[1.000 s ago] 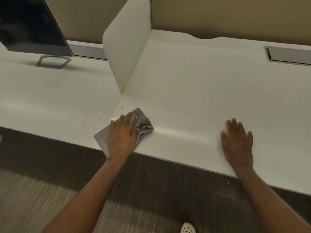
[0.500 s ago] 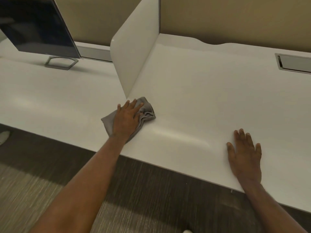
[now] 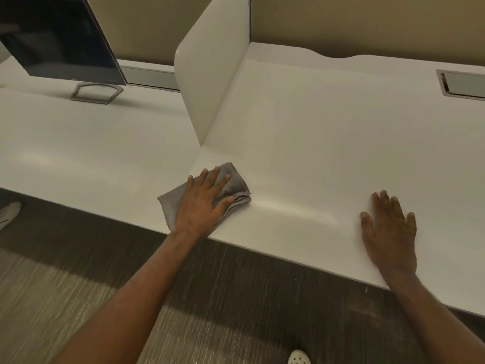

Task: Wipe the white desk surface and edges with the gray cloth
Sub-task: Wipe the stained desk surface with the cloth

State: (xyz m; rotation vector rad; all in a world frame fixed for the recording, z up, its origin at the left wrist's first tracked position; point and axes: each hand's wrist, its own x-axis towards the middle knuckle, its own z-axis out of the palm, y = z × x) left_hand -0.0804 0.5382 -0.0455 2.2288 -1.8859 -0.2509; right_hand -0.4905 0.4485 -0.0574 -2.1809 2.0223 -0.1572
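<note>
The gray cloth (image 3: 237,187) lies folded on the white desk (image 3: 328,143), just in front of the foot of the upright white divider (image 3: 212,74) and close to the desk's front edge. My left hand (image 3: 203,206) presses flat on top of the cloth, fingers spread, and covers its middle. My right hand (image 3: 391,229) rests palm down on the bare desk to the right, near the front edge, holding nothing.
A dark monitor (image 3: 57,35) on a metal stand (image 3: 95,91) sits on the neighbouring desk to the left. A grey cable tray (image 3: 462,84) is set into the desk at the back right. Dark floor lies below, with white shoes (image 3: 299,357) visible.
My left hand first slid the cloth away from the front edge toward the divider's foot, then drew it back a little toward the edge. My right hand has stayed planted on the desk.
</note>
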